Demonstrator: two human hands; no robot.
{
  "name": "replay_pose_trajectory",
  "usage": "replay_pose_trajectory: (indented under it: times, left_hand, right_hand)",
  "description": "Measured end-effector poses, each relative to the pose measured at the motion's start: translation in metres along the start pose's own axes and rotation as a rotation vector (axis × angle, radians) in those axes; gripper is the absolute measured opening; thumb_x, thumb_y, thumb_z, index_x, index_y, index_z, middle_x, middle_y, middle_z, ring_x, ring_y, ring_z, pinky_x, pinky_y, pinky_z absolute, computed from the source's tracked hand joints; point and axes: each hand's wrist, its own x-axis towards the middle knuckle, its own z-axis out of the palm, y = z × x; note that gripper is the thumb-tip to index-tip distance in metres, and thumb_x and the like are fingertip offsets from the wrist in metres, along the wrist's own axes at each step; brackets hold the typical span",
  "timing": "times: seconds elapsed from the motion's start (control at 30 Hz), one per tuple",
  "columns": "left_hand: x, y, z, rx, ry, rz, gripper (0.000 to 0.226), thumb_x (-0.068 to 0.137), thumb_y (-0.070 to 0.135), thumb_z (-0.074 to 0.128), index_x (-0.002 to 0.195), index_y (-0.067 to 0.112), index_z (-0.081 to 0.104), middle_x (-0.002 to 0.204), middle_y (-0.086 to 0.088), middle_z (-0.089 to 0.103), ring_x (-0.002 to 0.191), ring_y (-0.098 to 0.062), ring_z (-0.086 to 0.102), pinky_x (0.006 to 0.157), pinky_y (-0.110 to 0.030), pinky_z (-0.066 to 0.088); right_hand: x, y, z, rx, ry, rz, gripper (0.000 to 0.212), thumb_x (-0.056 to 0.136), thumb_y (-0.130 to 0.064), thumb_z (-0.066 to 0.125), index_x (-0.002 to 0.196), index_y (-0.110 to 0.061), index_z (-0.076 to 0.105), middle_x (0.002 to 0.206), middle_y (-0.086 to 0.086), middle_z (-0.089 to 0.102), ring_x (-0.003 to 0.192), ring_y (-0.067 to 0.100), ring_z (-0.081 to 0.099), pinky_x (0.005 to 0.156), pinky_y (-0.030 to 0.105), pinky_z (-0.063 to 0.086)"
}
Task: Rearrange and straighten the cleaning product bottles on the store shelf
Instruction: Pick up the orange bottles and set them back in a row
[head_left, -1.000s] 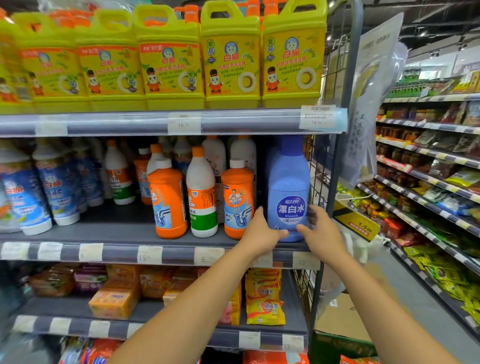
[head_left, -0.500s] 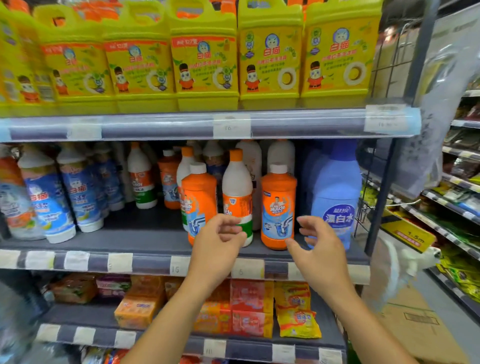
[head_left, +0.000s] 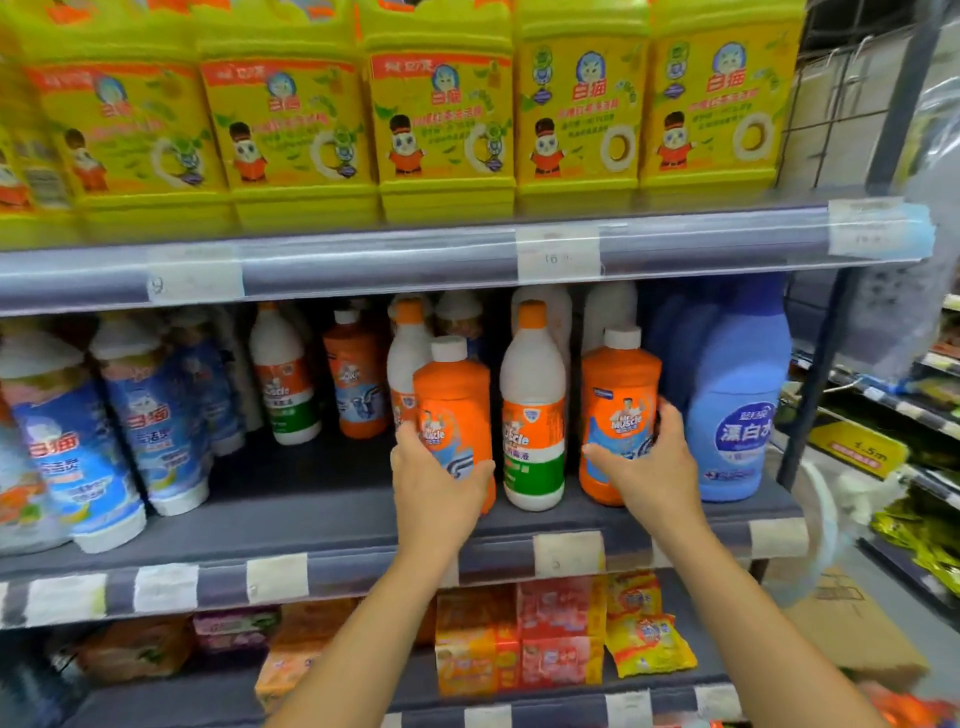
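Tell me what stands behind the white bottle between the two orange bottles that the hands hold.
Behind the white bottle another white bottle shows its upper part only. Its label and anything further back are covered.

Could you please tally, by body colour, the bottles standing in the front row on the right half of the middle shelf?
Orange bottles: 2, one in the left hand, one in the right hand
White bottle: 1
Blue bottle: 1
Total: 4

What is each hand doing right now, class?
Left hand: closed around the left orange bottle.
Right hand: closed around the right orange bottle.
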Motion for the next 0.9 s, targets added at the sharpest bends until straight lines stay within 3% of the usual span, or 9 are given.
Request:
replay_pose_trajectory:
  times: [0.17,0.4,0.5,0.63,0.77,0.9]
  left_hand:
    - [0.004,-0.006,-0.004,0.027,-0.047,0.019,0.076,0.055,0.033,0.091,0.106,0.029,0.035,0.107,0.002,0.043,0.092,-0.013,0.046,0.077,-0.029,0.041]
    - [0.009,-0.002,-0.011,-0.051,-0.021,0.04,0.07,0.052,0.026,0.089,0.106,0.024,0.046,0.11,-0.004,0.06,0.098,-0.022,0.06,0.078,-0.029,0.044]
    - [-0.002,0.008,-0.024,-0.111,-0.004,0.1,0.077,0.05,0.029,0.09,0.111,0.037,0.043,0.106,0.01,0.058,0.094,-0.011,0.059,0.077,-0.023,0.043]
    - [-0.023,0.02,-0.045,-0.13,0.024,0.137,0.084,0.051,0.03,0.089,0.123,0.033,0.046,0.106,0.018,0.056,0.09,-0.001,0.056,0.075,-0.015,0.04]
    - [-0.048,0.02,-0.078,-0.145,0.024,0.083,0.081,0.05,0.027,0.089,0.12,0.035,0.049,0.104,0.023,0.058,0.089,0.008,0.057,0.074,-0.016,0.043]
    - [-0.069,0.012,-0.112,-0.16,0.016,0.036,0.065,0.054,0.015,0.09,0.099,0.045,0.053,0.097,0.027,0.061,0.084,0.019,0.059,0.068,-0.013,0.042]
  right_hand:
    - [0.0,0.003,-0.006,-0.089,0.048,0.014,0.073,0.058,-0.032,0.089,0.116,-0.023,0.045,0.103,-0.006,0.058,0.089,0.013,0.058,0.067,0.019,0.042]
    - [0.007,-0.003,0.002,-0.114,0.104,-0.025,0.067,0.053,-0.03,0.091,0.104,-0.021,0.048,0.098,-0.003,0.061,0.085,0.014,0.059,0.07,0.024,0.046]
    - [-0.007,-0.013,-0.009,-0.035,0.137,-0.102,0.07,0.054,-0.031,0.09,0.11,-0.03,0.048,0.094,-0.015,0.059,0.079,-0.001,0.058,0.068,0.015,0.043]
    - [-0.03,-0.033,-0.025,0.035,0.111,-0.159,0.074,0.054,-0.036,0.088,0.117,-0.031,0.049,0.097,-0.022,0.057,0.084,-0.016,0.055,0.063,0.004,0.042]
    - [-0.06,-0.05,-0.036,0.112,0.05,-0.217,0.07,0.051,-0.041,0.086,0.111,-0.029,0.053,0.096,-0.026,0.061,0.087,-0.017,0.058,0.064,0.0,0.044]
    - [-0.096,-0.066,-0.033,0.173,-0.101,-0.2,0.062,0.051,-0.04,0.087,0.103,-0.038,0.055,0.092,-0.025,0.067,0.086,-0.011,0.062,0.065,0.004,0.047]
